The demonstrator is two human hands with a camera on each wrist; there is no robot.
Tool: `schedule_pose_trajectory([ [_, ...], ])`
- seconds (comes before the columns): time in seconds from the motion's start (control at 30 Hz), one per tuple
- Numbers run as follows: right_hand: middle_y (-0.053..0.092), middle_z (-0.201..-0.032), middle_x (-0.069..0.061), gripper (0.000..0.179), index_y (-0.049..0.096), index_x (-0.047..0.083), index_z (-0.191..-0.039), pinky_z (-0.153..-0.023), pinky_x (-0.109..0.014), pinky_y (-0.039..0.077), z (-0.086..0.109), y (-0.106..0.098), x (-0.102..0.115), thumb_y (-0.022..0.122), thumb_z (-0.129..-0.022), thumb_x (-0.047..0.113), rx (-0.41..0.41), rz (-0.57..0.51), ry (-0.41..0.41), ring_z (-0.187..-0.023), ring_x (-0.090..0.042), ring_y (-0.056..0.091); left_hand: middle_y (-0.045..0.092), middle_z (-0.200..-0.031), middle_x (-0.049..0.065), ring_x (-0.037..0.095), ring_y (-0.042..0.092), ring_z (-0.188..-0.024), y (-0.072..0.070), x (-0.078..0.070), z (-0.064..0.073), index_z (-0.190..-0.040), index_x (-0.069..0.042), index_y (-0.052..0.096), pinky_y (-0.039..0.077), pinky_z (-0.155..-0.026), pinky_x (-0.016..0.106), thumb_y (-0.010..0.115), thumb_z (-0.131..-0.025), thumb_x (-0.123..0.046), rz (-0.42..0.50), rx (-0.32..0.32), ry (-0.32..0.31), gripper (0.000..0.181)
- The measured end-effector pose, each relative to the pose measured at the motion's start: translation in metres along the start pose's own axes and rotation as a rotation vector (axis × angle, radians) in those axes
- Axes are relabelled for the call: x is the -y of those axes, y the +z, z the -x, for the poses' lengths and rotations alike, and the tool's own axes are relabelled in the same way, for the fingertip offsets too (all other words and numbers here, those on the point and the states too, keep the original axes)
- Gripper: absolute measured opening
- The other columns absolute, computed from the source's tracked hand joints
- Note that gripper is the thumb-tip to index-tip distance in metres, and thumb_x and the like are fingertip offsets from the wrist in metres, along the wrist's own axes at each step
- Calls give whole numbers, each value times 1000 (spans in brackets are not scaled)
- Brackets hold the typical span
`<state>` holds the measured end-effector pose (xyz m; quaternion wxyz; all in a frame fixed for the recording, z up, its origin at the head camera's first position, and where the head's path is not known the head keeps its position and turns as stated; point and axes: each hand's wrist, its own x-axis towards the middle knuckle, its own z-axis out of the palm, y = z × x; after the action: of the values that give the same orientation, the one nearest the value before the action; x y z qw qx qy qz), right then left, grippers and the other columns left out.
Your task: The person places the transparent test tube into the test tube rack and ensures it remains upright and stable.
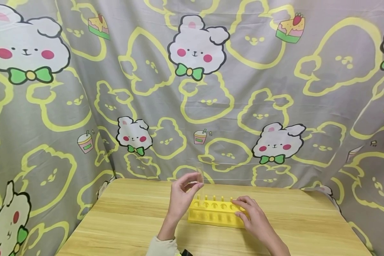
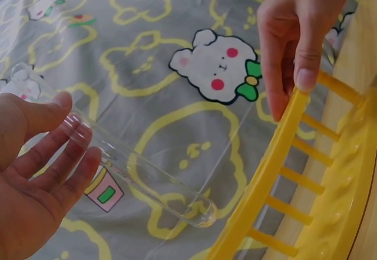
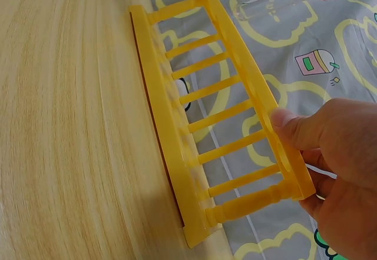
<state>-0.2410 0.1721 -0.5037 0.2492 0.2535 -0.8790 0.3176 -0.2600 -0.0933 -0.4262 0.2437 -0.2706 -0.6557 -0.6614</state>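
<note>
My left hand [image 1: 180, 195] pinches a clear glass test tube [image 2: 159, 181] near its upper part, between thumb and fingers. In the head view the tube stands almost upright over the left end of a yellow test tube rack [image 1: 216, 217]. Its rounded bottom [image 2: 205, 214] shows apart from the rack's top bar in the left wrist view. The rack has a row of round holes and several upright pegs, and no tube shows in it. With thumb and fingers, my right hand [image 1: 257, 220] grips the right end of the rack's upper bar [image 3: 259, 89].
The rack stands on a light wood-grain table [image 1: 131, 213]. A grey curtain [image 1: 166, 103] with bunny prints hangs behind the table and along both sides. A small black object [image 1: 187, 252] shows by the left sleeve [image 1: 161, 246] at the bottom edge.
</note>
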Motion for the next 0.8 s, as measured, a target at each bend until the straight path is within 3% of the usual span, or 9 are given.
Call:
schedule_pose_trajectory([
  [0.53,65,-113,-1,42,74,7,-120,-81,-38,58,0,-1,1,83,-80,-3,2,0,8,-106,-19,60,72,-102,17,35,72,-92,9,1,2,-112,1,72,62,-85,43,78,-89,1,-9,24,-5,23],
  [0.8,65,-113,-1,41,75,7,-119,-81,-39,58,-1,0,1,83,-80,-3,1,-2,6,-105,-19,60,73,-103,16,31,72,-94,15,0,2,-111,0,73,62,-84,44,79,-88,0,4,24,-13,23],
])
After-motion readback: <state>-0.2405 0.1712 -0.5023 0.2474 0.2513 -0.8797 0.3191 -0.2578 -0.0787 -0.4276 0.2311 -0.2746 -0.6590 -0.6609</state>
